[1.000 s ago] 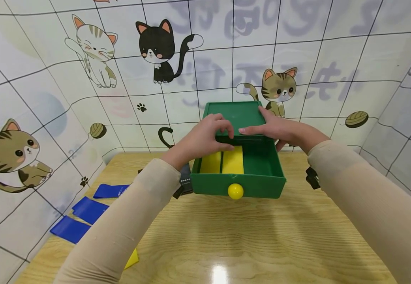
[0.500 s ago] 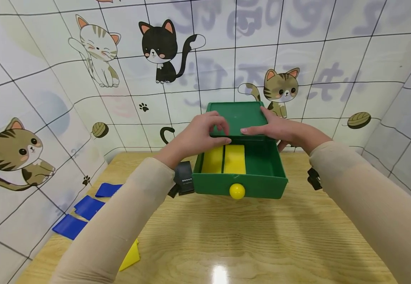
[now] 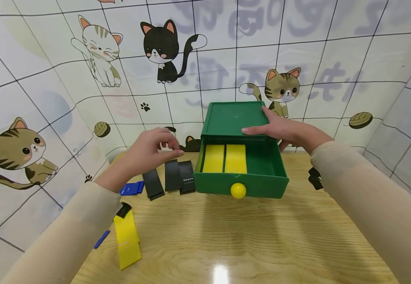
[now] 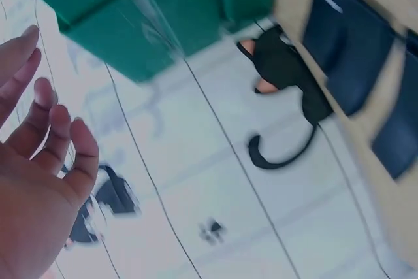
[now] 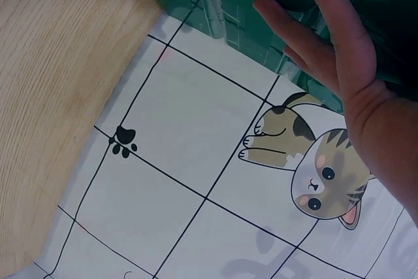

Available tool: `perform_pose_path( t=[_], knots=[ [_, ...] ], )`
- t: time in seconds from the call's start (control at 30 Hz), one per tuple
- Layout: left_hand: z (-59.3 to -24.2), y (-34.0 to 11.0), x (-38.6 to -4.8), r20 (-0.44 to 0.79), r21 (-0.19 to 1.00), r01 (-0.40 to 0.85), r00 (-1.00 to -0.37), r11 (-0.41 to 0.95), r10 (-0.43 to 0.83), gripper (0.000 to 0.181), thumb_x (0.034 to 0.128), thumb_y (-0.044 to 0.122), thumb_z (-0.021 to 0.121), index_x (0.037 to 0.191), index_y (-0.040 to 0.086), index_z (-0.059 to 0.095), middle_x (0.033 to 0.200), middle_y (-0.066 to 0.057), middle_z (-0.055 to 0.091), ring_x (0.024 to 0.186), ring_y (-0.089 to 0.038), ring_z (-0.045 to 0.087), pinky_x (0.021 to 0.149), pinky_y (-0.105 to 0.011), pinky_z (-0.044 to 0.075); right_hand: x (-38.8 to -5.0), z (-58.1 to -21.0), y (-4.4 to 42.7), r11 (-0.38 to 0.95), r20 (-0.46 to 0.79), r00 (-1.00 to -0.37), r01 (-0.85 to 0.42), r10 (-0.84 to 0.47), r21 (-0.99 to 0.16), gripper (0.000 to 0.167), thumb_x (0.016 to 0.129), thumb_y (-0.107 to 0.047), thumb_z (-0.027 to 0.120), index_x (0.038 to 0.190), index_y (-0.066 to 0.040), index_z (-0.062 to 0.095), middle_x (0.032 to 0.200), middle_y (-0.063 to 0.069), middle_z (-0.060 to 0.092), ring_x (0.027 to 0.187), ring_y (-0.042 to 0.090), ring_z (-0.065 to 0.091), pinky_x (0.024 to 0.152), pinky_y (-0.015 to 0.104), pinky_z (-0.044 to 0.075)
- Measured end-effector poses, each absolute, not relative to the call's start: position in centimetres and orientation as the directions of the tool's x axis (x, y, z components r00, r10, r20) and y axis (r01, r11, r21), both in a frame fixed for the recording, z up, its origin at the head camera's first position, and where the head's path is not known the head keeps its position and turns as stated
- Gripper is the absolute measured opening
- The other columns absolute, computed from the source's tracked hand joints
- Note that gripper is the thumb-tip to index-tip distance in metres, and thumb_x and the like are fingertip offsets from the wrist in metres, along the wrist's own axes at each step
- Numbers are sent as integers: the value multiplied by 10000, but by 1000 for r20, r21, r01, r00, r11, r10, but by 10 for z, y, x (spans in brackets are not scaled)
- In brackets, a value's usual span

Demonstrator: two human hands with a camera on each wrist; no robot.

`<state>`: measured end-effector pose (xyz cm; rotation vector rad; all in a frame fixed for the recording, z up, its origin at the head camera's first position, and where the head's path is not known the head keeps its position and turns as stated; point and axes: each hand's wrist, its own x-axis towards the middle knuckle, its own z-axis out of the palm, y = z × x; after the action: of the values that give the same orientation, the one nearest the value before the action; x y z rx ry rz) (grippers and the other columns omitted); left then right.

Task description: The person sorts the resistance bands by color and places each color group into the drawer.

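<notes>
Left sleeve (image 3: pixel 66 228) cuts across the left of the table (image 3: pixel 233 232) and hides part of it; right sleeve (image 3: pixel 361 197) crosses the right side. Green box (image 3: pixel 235 118) stands at the back of the table, in front of the cartoon wall (image 3: pixel 120 39), drawer (image 3: pixel 265 159) pulled out toward the person. Right hand (image 3: pixel 281 128) covers part of the box's right edge, thumb lying on top, other fingers extended against the side, not wrapped round it. Left hand (image 3: pixel 148 150) is in the air, left of the box and apart from it, fingers loosely curled, clasping nothing.

Counts: one box, one drawer, one yellow knob (image 3: pixel 238 190) on its front. Two yellow inserts (image 3: pixel 235 158) inside, side by side, in the left and middle of the drawer. Three black pieces (image 3: pixel 172 175) on the table, left of the box, the nearest just beside it. Two blue bits show past the sleeve: a blue piece (image 3: pixel 130 188) and a thin blue strip (image 3: pixel 102 239). Yellow stack (image 3: pixel 128 244) near the left wrist: probably two overlapping, partly covered, so hard to tell. Four whole cats on the wall.
</notes>
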<state>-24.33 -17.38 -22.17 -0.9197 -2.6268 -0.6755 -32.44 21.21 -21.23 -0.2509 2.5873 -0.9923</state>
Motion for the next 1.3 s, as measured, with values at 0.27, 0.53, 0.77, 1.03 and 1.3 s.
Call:
perform_pose_path(
  t=[0.27, 0.53, 0.77, 1.03, 1.3],
  knots=[
    [-254, -246, -218, 239, 417, 428, -903, 802, 358, 106, 1034, 293, 723, 989, 216, 780, 853, 22, 673, 766, -194, 565, 661, -279, 485, -325, -214, 213, 737, -271, -920, -28, -283, -675, 1272, 922, -758, 638, 1628, -344, -336, 1767, 294, -5, 1494, 592, 380, 955, 663, 586],
    [-298, -313, -202, 74, 470, 242, -969, 849, 235, 282, 1069, 388, 651, 1146, 148, 778, 970, -16, 718, 811, -174, 570, 668, -271, 504, -324, -210, 213, 743, -283, -915, -26, -287, -669, 1267, 921, -779, 617, 1614, -358, -356, 1775, 276, -30, 1525, 589, 335, 1014, 680, 546],
    [-345, -358, -198, -54, 463, 137, -982, 876, 182, 376, 1056, 445, 658, 1238, 127, 742, 1047, -39, 693, 818, -159, 548, 640, -272, 467, -324, -211, 213, 736, -289, -913, -19, -289, -677, 1256, 938, -748, 623, 1611, -352, -361, 1768, 297, -10, 1500, 580, 387, 931, 583, 616],
    [-366, -355, -202, -127, 470, 77, -980, 879, 154, 463, 968, 484, 764, 1257, 124, 732, 1022, -34, 654, 805, -187, 521, 609, -277, 412, -325, -208, 215, 735, -288, -912, -21, -292, -677, 1267, 922, -779, 616, 1604, -366, -368, 1779, 262, -65, 1535, 573, 333, 998, 641, 566],
    [-368, -348, -204, -146, 455, 73, -977, 888, 155, 438, 899, 419, 855, 1189, 106, 756, 1034, -44, 648, 863, -199, 547, 658, -292, 459, -324, -212, 213, 705, -292, -913, 7, -284, -709, 1262, 929, -736, 651, 1605, -391, -357, 1763, 309, 15, 1465, 578, 445, 913, 581, 624]
  ],
)
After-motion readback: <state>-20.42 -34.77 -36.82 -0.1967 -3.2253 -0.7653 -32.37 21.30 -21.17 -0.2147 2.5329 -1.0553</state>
